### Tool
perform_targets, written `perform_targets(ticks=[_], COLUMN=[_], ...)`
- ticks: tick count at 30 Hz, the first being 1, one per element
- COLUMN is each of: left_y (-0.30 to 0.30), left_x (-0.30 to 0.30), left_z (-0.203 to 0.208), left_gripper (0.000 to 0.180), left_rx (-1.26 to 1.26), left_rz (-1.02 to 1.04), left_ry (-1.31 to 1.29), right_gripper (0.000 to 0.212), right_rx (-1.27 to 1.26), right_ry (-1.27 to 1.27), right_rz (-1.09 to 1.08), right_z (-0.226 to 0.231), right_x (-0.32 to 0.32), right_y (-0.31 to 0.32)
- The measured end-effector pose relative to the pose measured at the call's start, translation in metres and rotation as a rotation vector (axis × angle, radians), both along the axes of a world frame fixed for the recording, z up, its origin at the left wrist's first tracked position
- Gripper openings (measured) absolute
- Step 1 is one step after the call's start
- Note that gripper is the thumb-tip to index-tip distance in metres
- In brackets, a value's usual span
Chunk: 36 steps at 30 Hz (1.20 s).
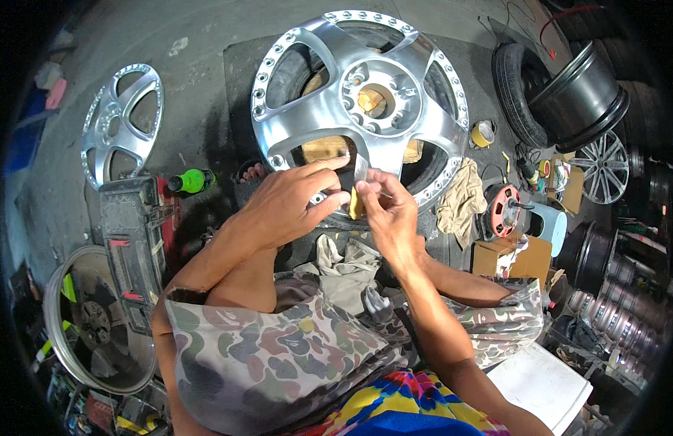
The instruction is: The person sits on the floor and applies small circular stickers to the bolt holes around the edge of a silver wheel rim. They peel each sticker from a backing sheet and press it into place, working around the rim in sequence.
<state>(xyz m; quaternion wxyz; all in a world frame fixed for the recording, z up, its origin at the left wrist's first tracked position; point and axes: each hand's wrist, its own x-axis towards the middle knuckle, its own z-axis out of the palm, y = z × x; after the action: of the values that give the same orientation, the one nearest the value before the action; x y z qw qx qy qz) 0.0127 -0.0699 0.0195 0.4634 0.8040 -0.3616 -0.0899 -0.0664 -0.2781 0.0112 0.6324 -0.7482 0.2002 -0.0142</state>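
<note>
A silver five-spoke wheel face (307, 102) with bolts round its rim lies flat before me, its centre hole showing wood beneath. My left hand (289, 200) is over the near left of its rim, thumb and index finger apart with nothing between them. Between the fingertips of my right hand (387, 211) is a small thin grey strip (362, 168), close to the near spoke. A yellow piece (354, 203) shows below those fingers; whether it is joined to the strip I cannot tell.
Left lie another silver wheel face (143, 134), a green bottle (192, 181) and a dark tool case (133, 247). Right are a beige cloth (460, 200), a tape roll (482, 134), a red reel (504, 211), a cardboard box (496, 258) and a black wheel barrel (580, 94).
</note>
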Motion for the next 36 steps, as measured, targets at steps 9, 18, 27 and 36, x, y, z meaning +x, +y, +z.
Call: perform_targets(ticks=[9,18,27,36], left_y=[-0.01,-0.004,-0.001,-0.001], left_x=[0.011,0.015,0.012,0.01], left_z=[-0.008,-0.004,-0.012,-0.014], left_gripper=[0.027,0.029,0.03,0.027], left_rx=[-0.18,-0.198,-0.148,-0.122], left_rz=[-0.122,-0.05,0.019,0.014], left_ry=[0.452,0.446,0.365,0.298], right_gripper=[0.044,0.057,0.056,0.055], right_rx=[-0.074,-0.156,-0.269,-0.239], right_ry=[-0.058,-0.159,-0.182,-0.175], right_rz=[-0.076,-0.076,-0.059,-0.041], right_z=[-0.017,-0.02,-0.029,-0.033], right_x=[0.01,0.025,0.032,0.032], right_y=[0.02,0.038,0.044,0.04])
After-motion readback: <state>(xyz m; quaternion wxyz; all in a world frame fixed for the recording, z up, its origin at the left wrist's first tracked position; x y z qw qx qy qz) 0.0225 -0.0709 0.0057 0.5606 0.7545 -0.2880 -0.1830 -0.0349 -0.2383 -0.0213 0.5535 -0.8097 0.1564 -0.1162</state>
